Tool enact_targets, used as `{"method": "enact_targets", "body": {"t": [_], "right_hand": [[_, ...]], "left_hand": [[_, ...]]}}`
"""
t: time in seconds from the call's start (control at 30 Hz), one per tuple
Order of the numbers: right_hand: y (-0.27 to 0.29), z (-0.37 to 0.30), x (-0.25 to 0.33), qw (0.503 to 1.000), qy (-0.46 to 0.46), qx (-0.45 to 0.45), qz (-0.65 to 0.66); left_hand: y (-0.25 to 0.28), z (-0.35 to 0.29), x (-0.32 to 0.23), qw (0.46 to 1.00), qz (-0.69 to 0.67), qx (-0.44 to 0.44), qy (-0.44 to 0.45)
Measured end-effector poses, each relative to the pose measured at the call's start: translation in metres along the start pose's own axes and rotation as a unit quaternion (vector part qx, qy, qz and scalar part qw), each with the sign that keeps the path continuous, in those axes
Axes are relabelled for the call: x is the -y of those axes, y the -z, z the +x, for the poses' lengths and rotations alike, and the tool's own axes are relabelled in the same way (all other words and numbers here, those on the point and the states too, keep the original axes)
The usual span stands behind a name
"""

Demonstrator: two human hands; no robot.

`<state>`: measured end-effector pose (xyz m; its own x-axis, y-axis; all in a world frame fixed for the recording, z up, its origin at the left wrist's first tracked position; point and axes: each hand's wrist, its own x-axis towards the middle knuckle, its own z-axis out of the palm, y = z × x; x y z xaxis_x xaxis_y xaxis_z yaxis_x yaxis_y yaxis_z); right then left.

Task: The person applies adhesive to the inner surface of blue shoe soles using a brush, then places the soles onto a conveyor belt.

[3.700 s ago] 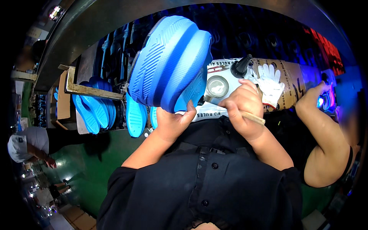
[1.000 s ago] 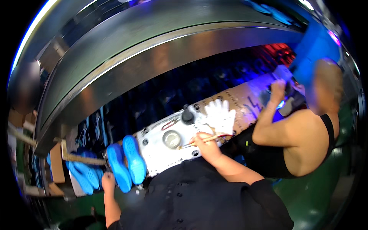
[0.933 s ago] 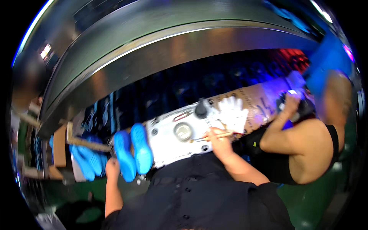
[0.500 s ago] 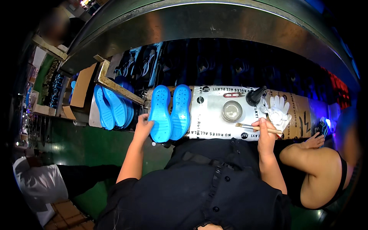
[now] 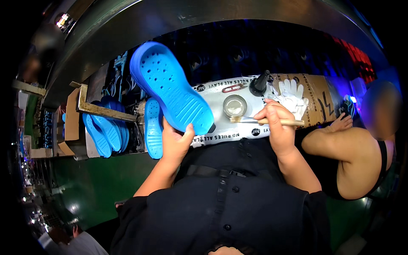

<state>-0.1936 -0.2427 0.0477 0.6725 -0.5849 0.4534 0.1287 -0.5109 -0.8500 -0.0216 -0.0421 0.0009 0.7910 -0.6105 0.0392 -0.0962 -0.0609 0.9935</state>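
My left hand (image 5: pixel 176 144) grips a blue shoe sole (image 5: pixel 178 93) by its lower end, thumb on the near edge. The sole is lifted and tilted, with its hole-dotted, ribbed face toward me. A second blue sole (image 5: pixel 153 135) lies on the bench, partly covered by the raised one. In my right hand (image 5: pixel 278 127) is a flat brush (image 5: pixel 255 120) with a pale wooden handle, its bristles pointing left. They are just below a round glass jar (image 5: pixel 235 106) on the white printed sheet (image 5: pixel 216 112).
A black nozzle bottle (image 5: pixel 258 85), white gloves (image 5: pixel 292 94) and a small red tool (image 5: pixel 233 88) lie beyond the jar. Stacked blue soles (image 5: pixel 104 131) and a metal bar (image 5: pixel 104 111) are left. Shoes fill the dark rack behind. Another person's arm (image 5: pixel 331 138) is close at right.
My left hand has taken hold of one sole and raised it off the bench. The brush is now nearer the jar's lower edge. The whole view has shifted.
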Motion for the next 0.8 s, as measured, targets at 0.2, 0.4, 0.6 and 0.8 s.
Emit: {"method": "enact_targets", "body": {"t": [0.2, 0.4, 0.6, 0.8], "right_hand": [[-0.009, 0.007, 0.015, 0.993, 0.098, 0.031, -0.05], [-0.016, 0.005, 0.008, 0.984, 0.136, 0.055, -0.104], [-0.008, 0.005, 0.009, 0.989, 0.103, 0.028, -0.098], [-0.018, 0.006, 0.005, 0.98, 0.156, 0.047, -0.114]], "left_hand": [[-0.032, 0.004, -0.027, 0.995, -0.001, 0.016, -0.097], [-0.036, 0.009, -0.015, 0.968, 0.069, 0.018, -0.24], [-0.03, 0.012, -0.011, 0.941, 0.131, 0.02, -0.311], [-0.029, 0.009, -0.014, 0.931, 0.152, 0.026, -0.331]]}}
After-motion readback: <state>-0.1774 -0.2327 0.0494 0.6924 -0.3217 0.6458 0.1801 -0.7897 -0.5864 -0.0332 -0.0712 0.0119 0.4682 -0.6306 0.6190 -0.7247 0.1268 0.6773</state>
